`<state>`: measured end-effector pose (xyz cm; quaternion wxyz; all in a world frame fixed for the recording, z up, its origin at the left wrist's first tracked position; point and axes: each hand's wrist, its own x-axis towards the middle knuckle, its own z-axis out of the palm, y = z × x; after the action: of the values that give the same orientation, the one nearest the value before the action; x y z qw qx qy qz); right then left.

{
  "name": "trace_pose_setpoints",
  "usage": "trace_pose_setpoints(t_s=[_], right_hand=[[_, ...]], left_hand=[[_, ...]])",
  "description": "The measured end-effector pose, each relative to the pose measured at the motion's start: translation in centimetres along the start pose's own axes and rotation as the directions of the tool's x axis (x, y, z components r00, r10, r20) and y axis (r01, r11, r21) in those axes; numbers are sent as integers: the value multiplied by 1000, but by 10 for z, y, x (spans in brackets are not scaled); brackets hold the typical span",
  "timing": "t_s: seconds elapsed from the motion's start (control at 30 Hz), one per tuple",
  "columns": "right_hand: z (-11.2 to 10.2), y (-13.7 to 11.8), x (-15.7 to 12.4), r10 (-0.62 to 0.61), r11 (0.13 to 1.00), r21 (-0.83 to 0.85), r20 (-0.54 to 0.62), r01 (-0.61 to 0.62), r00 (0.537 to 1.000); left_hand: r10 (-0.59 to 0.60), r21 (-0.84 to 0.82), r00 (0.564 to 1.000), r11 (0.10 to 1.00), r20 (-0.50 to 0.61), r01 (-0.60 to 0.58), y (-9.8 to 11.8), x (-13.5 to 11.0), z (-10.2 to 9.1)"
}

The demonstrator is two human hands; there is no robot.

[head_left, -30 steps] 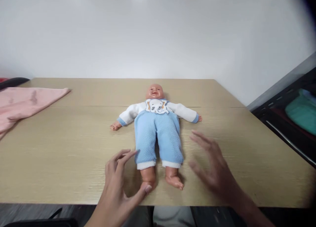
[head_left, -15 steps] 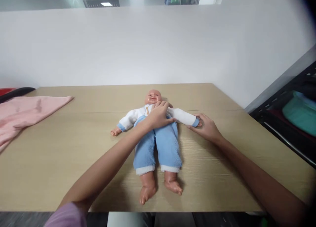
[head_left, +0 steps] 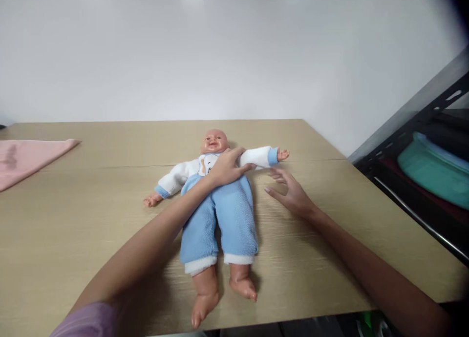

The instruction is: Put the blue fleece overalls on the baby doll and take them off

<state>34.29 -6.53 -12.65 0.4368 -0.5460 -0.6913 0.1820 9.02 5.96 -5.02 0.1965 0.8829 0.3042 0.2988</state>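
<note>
A baby doll [head_left: 235, 224] in a white and blue fleece outfit lies on its back on the table, head toward the wall, both arms spread. My left hand [head_left: 227, 168] rests across its chest, fingers curled at the shoulder of the doll's arm on my right. That arm's white sleeve [head_left: 256, 157] stretches out sideways, with a blue cuff at the doll's small hand. Just below the cuff is my right hand [head_left: 293, 193], its thumb and fingers apart with nothing between them. My left hand and forearm cover part of the doll's chest and waist.
A pink cloth [head_left: 32, 158] lies on the wooden table [head_left: 91, 220] at the left. Behind stands a plain white wall [head_left: 164, 53]. To the right, a black metal rack [head_left: 388, 190] holds a teal item [head_left: 432, 168].
My right hand has let go of the doll's sleeve cuff and opened. The doll's arm now points farther up and outward. My left hand stays on the chest; the camera view has shifted.
</note>
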Motion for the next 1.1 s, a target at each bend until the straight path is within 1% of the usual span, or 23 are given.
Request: trace_pose_setpoints(t_s=[0.07,0.13,0.17,0.2,0.27,0.33,0.37,0.43,0.47,0.5,0.53,0.57,0.6,0.63,0.67,0.7,0.73,0.77,0.8,0.9,1.0,1.07,1.1], right_hand=[[6,-6,-2,-87,992,-84,103,95,991],[17,-16,-3,-133,986,-74,165,147,977],[24,-23,-4,-138,988,-39,176,147,975],[31,-29,-3,-130,991,18,183,129,974],[47,-41,0,-80,979,200,200,39,977],[63,-52,6,-17,914,397,244,-84,970],[70,-57,10,1,874,469,263,-129,965],[80,-67,18,8,826,541,269,-158,963],[84,-73,23,2,822,551,248,-142,969],[87,-80,26,-7,830,548,199,-105,980],[89,-87,30,-18,854,518,122,-48,992],[89,-95,33,-36,890,455,15,25,999],[89,-103,35,-73,926,362,-103,105,992],[88,-111,37,-135,949,255,-197,184,971],[87,-118,40,-207,954,162,-253,253,945],[85,-124,42,-267,946,108,-268,305,925],[84,-129,45,-304,934,108,-255,340,918],[84,-131,49,-314,923,157,-221,351,924],[85,-133,53,-298,914,232,-178,334,938],[91,-130,68,-190,882,426,-66,200,980],[98,-126,84,-104,819,573,76,42,992],[102,-126,91,-90,763,643,210,-68,973],[103,-127,93,-91,755,649,246,-94,965]], left_hand=[[-52,-154,998,987,-47,44,1,-2,-5],[-93,-294,993,953,-76,67,1,-6,-11],[-111,-353,989,933,-94,71,1,-8,-14],[-129,-407,985,911,-116,72,-1,-10,-17],[-165,-524,973,850,-162,57,-5,-15,-22],[-195,-654,960,757,-201,17,-11,-19,-26],[-217,-710,951,704,-218,-2,-14,-22,-28],[-283,-800,931,600,-232,-17,-19,-26,-32],[-325,-834,918,551,-226,-10,-21,-29,-34],[-366,-864,906,504,-211,2,-23,-31,-37],[-401,-886,895,463,-197,13,-25,-33,-39],[-425,-901,886,433,-187,18,-27,-36,-41],[-440,-910,879,415,-184,18,-28,-38,-44],[-449,-912,874,409,-187,15,-29,-40,-46],[-454,-911,870,411,-194,12,-30,-41,-48],[-457,-910,867,415,-200,9,-30,-42,-49],[-457,-909,866,416,-202,7,-31,-43,-50],[-455,-911,867,413,-203,4,-31,-44,-51],[-453,-913,868,407,-205,-4,-31,-45,-51],[-463,-935,865,355,-194,-20,-30,-48,-54],[-495,-973,858,231,-139,-25,-29,-51,-59],[-507,-993,858,119,-84,-27,-30,-52,-63],[-505,-998,861,65,-56,-27,-31,-53,-66]])
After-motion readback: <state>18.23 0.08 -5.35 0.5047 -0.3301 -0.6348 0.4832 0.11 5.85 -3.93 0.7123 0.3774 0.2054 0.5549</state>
